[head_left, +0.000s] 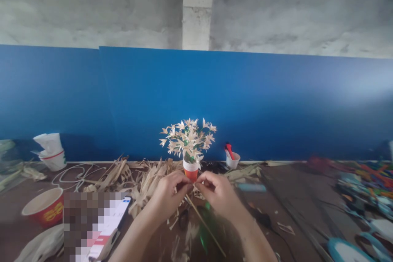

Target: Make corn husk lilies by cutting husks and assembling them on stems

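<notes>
My left hand [172, 193] and my right hand [214, 193] meet at the fingertips, thumb and forefinger of each pinched together. Whatever lies between them is too small to make out. From just below the left fingertips a thin straw-coloured stick [205, 225] slants down to the right; whether a finger grips it cannot be told. Right behind the hands stands an orange-and-white paper cup [190, 168], its lower part partly hidden by them. It holds a bunch of pale cream flowers [190, 137] with pointed petals and green stems.
Dry corn husks [150, 182] lie heaped behind my left hand. At left are a phone [106, 227], a red paper bowl [44, 208], a white cup [53, 160] and a white cable [73, 176]. A small cup [232, 160] with a red-handled tool stands behind right; blue tape [346, 249] lies front right.
</notes>
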Available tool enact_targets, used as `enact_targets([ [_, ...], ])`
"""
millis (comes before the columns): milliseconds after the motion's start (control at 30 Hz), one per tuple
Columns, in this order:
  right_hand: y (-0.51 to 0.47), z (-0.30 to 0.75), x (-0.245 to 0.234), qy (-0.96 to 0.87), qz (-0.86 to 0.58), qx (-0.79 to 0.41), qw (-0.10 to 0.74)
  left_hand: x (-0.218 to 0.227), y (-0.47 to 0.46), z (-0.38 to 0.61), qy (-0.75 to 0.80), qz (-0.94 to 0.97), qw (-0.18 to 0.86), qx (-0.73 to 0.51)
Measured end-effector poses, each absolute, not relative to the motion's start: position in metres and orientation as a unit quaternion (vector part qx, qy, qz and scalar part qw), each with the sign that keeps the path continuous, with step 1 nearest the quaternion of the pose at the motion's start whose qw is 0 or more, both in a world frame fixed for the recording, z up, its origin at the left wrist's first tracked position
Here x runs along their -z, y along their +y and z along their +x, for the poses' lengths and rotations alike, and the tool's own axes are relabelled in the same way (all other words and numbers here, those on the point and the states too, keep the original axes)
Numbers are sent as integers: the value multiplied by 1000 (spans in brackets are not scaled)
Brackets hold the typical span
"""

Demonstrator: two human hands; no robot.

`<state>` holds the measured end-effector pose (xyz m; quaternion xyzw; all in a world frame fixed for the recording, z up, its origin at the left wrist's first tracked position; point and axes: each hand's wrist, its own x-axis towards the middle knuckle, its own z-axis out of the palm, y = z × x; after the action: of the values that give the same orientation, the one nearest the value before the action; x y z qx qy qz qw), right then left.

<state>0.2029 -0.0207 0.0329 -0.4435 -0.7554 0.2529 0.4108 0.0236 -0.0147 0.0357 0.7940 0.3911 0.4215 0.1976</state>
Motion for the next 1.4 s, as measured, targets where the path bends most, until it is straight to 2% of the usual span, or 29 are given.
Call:
enact_targets([
  [433, -18, 203, -33, -707, -441, -323, 449, -42, -16, 26, 440, 750, 231, -436],
  [733, -18, 198, -33, -690, -441, -328, 471, -43, -15, 21, 419, 757, 230, -446],
  [867, -14, 194, -27, -641, -434, -400, 491, -36, -12, 27, 409, 686, 336, -500],
  [1000, -13, 186, -21, -585, -404, -529, 463, -23, -10, 39, 343, 562, 493, -568],
  [1100, -14, 184, -21, -567, -407, -567, 437, -17, -11, 45, 321, 477, 593, -564],
  [1233, -13, 195, -25, -583, -443, -537, 419, -17, -11, 44, 319, 444, 639, -541],
  [1400, -10, 203, -28, -650, -420, -423, 472, -20, -11, 41, 353, 451, 669, -473],
])
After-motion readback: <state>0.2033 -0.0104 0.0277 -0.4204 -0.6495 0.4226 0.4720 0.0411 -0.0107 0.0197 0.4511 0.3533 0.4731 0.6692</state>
